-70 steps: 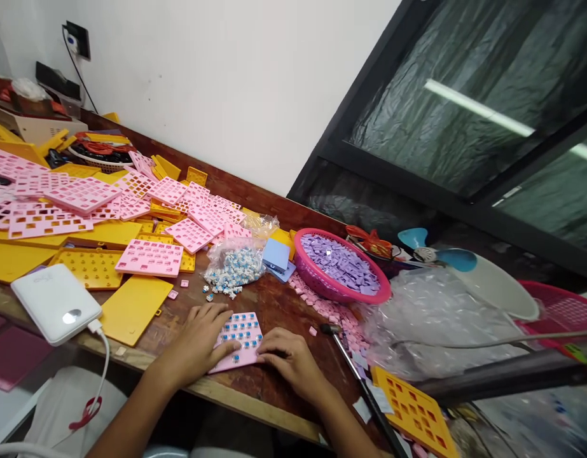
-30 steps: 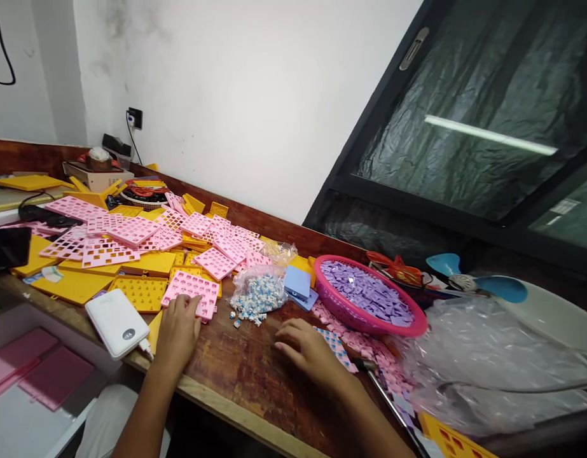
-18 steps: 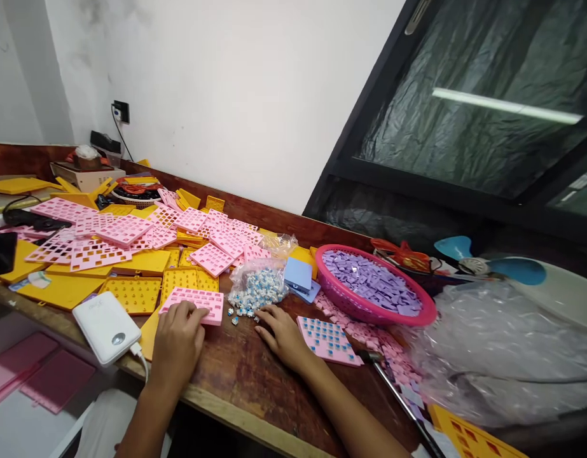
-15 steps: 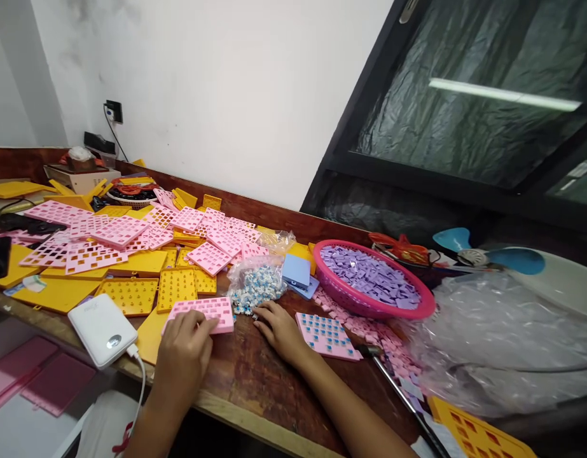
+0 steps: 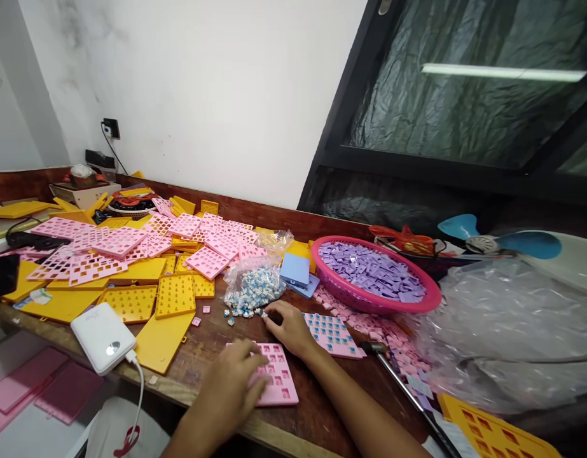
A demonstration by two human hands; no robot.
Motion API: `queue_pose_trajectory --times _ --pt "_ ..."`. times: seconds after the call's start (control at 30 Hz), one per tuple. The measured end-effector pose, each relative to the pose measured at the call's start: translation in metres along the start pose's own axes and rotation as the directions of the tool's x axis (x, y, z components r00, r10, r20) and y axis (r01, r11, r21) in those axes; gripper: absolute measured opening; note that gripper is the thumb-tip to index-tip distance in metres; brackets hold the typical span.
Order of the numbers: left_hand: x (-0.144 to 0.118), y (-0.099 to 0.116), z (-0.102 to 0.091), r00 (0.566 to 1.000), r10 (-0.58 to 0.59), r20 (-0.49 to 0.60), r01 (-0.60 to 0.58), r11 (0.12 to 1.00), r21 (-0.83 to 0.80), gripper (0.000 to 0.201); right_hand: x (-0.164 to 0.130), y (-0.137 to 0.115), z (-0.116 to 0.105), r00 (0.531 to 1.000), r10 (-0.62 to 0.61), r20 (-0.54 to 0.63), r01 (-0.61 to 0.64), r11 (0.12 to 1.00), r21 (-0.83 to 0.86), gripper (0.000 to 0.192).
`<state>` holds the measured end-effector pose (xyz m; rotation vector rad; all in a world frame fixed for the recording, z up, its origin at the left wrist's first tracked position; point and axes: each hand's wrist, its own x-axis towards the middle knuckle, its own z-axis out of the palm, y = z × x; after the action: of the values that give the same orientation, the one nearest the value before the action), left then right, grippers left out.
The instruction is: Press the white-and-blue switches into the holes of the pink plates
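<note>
A pink panel with square openings (image 5: 283, 387) lies flat near the table's front edge. Over its left part is my left hand (image 5: 231, 385), slightly blurred, with fingers apart and resting on or just above it. At the edge of a heap of small blue-and-white switches (image 5: 255, 286), my right hand (image 5: 289, 327) pinches one small switch (image 5: 265, 314) between thumb and fingertips. The heap spills from a clear plastic bag (image 5: 233, 272). Right of that wrist lies another pink panel (image 5: 334, 337), with rows of blue switches set in it.
Yellow trays (image 5: 175, 295) and stacked pink panels (image 5: 116, 242) cover the left side. A white power bank (image 5: 102, 337) with a cable sits in front. To the right stand a pink basket (image 5: 431, 296) of purple pieces, a metal-handled tool (image 5: 402, 381) and clear plastic sheeting (image 5: 488, 343).
The pink panel has come nearer and to the right along with my left hand, uncovering two small pink pieces and loose switches. My right hand has drawn slightly back and its fingers have closed.
</note>
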<state>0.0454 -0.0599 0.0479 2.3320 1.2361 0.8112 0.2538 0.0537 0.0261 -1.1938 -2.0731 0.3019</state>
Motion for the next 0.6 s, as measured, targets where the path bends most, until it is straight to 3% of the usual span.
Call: queue_pose_trajectory --times 0.1,0.2,0.37,0.5,0.6 --pt "0.01 -0.029 -0.016 0.993 -0.07 -0.099 0.092 0.964 0.249 0.037 0.003 -0.006 -0.009 0.998 0.057 -0.006 -0.056 0.998 0.02 0.009" --pt "0.017 -0.051 -0.017 0.997 -0.069 -0.018 0.071 0.935 0.347 0.047 0.004 -0.017 -0.021 1.0 0.029 0.009 -0.03 0.999 0.021 0.007" --pt "0.021 -0.063 -0.006 0.994 -0.112 0.016 0.102 0.953 0.285 0.042 -0.005 -0.047 -0.033 0.989 -0.085 0.124 0.077 0.995 0.069 0.013" --pt "0.021 -0.066 -0.007 0.988 -0.145 -0.045 0.15 0.972 0.181 0.036 -0.019 -0.07 -0.024 0.943 -0.18 0.281 0.165 0.983 0.075 0.019" --pt "0.016 -0.064 -0.014 0.973 -0.191 -0.132 0.2 0.978 0.06 0.033 -0.026 -0.071 -0.013 0.93 -0.164 0.33 0.132 0.984 0.118 0.014"
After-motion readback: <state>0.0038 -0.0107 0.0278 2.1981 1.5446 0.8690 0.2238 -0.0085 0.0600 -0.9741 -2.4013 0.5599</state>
